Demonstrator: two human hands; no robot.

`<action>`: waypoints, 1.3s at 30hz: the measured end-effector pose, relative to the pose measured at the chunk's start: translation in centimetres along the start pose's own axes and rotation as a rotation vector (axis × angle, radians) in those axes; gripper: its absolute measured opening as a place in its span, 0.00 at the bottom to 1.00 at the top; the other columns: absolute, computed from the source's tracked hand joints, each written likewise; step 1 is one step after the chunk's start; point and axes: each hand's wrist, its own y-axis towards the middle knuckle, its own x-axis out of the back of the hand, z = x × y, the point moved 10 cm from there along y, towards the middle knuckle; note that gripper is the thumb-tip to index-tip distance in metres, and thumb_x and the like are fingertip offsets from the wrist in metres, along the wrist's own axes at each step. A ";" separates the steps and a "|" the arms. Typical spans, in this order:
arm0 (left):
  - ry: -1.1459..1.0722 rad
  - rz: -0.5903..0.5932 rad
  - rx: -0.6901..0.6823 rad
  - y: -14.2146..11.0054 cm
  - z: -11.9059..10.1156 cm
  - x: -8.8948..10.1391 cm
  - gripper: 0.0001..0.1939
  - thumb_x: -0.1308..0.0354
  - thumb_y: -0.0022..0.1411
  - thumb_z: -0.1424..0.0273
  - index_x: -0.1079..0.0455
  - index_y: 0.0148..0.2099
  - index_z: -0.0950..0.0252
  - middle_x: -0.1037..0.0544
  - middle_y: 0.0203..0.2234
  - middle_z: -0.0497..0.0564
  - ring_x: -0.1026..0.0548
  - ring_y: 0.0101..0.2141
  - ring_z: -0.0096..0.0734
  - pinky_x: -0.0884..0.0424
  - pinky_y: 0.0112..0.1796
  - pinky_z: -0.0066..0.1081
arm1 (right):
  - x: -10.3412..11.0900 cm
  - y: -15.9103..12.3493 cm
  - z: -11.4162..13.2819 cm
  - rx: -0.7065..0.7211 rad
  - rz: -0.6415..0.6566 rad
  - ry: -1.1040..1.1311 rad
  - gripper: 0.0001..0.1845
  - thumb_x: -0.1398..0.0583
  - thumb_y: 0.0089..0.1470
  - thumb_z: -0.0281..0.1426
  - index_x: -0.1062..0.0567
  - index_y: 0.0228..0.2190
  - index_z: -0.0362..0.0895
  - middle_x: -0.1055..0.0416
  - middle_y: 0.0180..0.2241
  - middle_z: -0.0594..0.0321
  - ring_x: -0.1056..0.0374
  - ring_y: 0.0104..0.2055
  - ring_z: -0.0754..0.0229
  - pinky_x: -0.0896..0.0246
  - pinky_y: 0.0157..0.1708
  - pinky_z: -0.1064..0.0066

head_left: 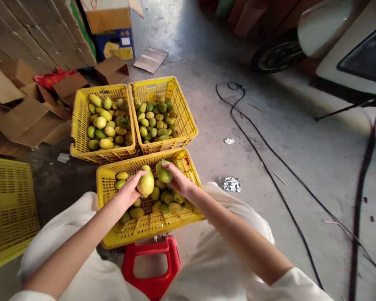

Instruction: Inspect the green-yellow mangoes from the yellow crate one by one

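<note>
My left hand is closed around a yellow lemon, its thumb over the top. Close beside it, my right hand grips a greener lemon. Both fruits are held above the near yellow crate, which has several green and yellow lemons lying on its slatted bottom. Beyond it, two more yellow crates stand side by side. The left crate holds mostly yellow lemons; the right crate holds smaller, greener ones.
A red plastic stool is between my knees. Another yellow crate stands at left. Open cardboard boxes are heaped behind it. Black cables cross the floor at right, near crumpled foil. A white scooter is parked at upper right.
</note>
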 end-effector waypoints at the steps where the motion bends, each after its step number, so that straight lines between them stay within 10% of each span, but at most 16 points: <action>1: 0.017 0.009 0.013 0.1 0.2 -0.3 0.04 0.34 0.75 0.73 0.21 0.42 0.64 0.13 0.34 0.55 0.13 0.39 0.42 0.24 0.29 0.27 | 0.1 0.0 0.1 0.012 -0.005 0.004 0.22 0.24 0.50 0.45 0.25 0.40 0.53 0.17 0.45 0.63 0.19 0.55 0.51 0.21 0.54 0.64; 7: 0.016 0.060 0.022 0.7 0.9 -1.8 0.06 0.33 0.75 0.74 0.21 0.41 0.62 0.14 0.32 0.54 0.14 0.34 0.40 0.18 0.30 0.30 | 0.1 -0.3 0.5 0.023 0.002 -0.013 0.20 0.25 0.48 0.43 0.24 0.39 0.53 0.17 0.44 0.63 0.20 0.54 0.49 0.20 0.50 0.63; 16: -0.090 -0.027 0.004 0.2 -0.1 -1.0 0.05 0.35 0.78 0.71 0.24 0.44 0.60 0.15 0.36 0.53 0.13 0.40 0.40 0.17 0.31 0.28 | 0.9 -0.8 0.8 0.011 -0.119 0.004 0.44 0.15 0.34 0.39 0.31 0.47 0.54 0.22 0.52 0.61 0.22 0.58 0.49 0.19 0.44 0.67; 30: -0.032 0.068 0.064 0.5 0.8 -0.9 0.06 0.34 0.78 0.75 0.23 0.42 0.65 0.16 0.30 0.53 0.16 0.26 0.32 0.21 0.26 0.25 | -0.4 0.0 -0.3 0.005 0.031 0.048 0.29 0.22 0.43 0.48 0.22 0.44 0.52 0.21 0.54 0.59 0.24 0.63 0.42 0.16 0.55 0.54; 39: -0.048 0.031 0.008 0.6 0.1 -0.3 0.03 0.35 0.76 0.72 0.21 0.49 0.62 0.13 0.35 0.54 0.11 0.44 0.48 0.12 0.39 0.36 | -0.3 -0.2 0.3 0.029 0.019 0.005 0.33 0.16 0.37 0.43 0.22 0.42 0.52 0.19 0.47 0.62 0.20 0.49 0.51 0.14 0.49 0.60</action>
